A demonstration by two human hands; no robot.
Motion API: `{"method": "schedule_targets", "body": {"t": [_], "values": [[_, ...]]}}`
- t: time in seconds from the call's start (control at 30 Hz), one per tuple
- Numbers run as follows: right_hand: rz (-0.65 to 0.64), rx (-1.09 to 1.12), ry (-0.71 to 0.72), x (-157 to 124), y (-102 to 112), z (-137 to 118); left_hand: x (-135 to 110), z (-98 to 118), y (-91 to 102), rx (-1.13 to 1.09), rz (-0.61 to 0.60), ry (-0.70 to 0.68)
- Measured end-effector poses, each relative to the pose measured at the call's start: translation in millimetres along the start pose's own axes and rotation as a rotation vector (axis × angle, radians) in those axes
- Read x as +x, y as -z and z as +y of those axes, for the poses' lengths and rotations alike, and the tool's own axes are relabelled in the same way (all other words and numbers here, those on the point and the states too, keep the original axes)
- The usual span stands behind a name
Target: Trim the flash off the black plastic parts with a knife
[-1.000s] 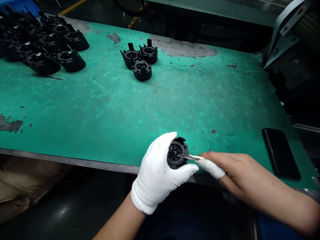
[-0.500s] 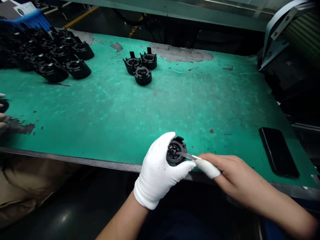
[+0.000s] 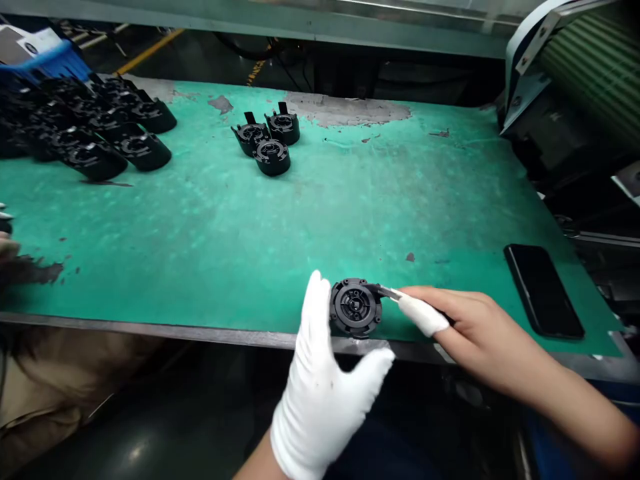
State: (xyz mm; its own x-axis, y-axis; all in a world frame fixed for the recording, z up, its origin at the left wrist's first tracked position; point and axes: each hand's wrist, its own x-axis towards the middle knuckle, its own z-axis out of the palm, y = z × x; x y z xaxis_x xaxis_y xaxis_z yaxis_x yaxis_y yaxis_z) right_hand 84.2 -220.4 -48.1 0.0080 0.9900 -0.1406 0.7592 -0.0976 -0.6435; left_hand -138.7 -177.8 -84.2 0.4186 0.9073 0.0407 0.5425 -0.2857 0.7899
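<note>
A round black plastic part [image 3: 355,307] with a ringed, ribbed face sits at the near edge of the bench. My left hand [image 3: 323,380], in a white glove, is beside it with fingers stretched out and thumb spread. Its fingertips are close to the part's left side; whether they touch it I cannot tell. In my right hand [image 3: 457,323], which wears a white finger cot, is a slim metal tool [image 3: 387,291]. The tool's tip meets the upper right rim of the part; its exact kind is unclear.
Three similar black parts [image 3: 273,158] stand together farther back on the green bench [image 3: 210,233]. Many more [image 3: 90,153] crowd the far left near a blue bin [image 3: 65,60]. A black phone [image 3: 544,291] lies at right. Another person's hand [image 3: 7,248] shows at the left edge.
My left hand has loosened from around the part and drawn back, fingers straightened. The tool's tip has moved from the part's centre to its upper right rim. The part appears turned.
</note>
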Motion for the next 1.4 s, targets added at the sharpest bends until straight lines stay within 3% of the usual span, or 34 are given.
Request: {"method": "schedule_targets", "body": {"t": [0.17, 0.33, 0.57, 0.93, 1.07, 1.17, 1.3, 1.4], "values": [[-0.076, -0.284, 0.030, -7.9, 0.5, 4.2, 39.1, -14.7, 14.7, -0.052, -0.161, -0.033], [-0.108, -0.348, 0.060, -3.1, 1.9, 4.2, 45.9, -15.7, 13.2, -0.068, -0.163, -0.114], [-0.109, -0.297, 0.067, -18.3, -2.6, 0.2, 44.0, -18.2, 11.3, -0.104, -0.148, -0.140], [-0.198, -0.065, -0.120, -28.9, -19.0, -18.4, 38.9, -16.7, 7.5, -0.125, -0.123, -0.026], [-0.100, 0.082, -0.160, -31.5, -20.7, -20.4, 37.5, -19.7, 3.7, -0.122, -0.081, -0.058], [0.017, 0.264, -0.174, -28.9, -31.9, -27.9, 30.3, -20.5, -1.9, -0.132, 0.016, -0.096], [0.147, 0.434, -0.202, -11.7, -50.9, -31.9, 4.7, -8.5, -13.0, -0.099, 0.117, -0.079], [0.264, 0.353, -0.266, 7.9, -48.5, -21.1, -20.9, 6.5, -22.2, 0.033, 0.060, -0.083]]}}
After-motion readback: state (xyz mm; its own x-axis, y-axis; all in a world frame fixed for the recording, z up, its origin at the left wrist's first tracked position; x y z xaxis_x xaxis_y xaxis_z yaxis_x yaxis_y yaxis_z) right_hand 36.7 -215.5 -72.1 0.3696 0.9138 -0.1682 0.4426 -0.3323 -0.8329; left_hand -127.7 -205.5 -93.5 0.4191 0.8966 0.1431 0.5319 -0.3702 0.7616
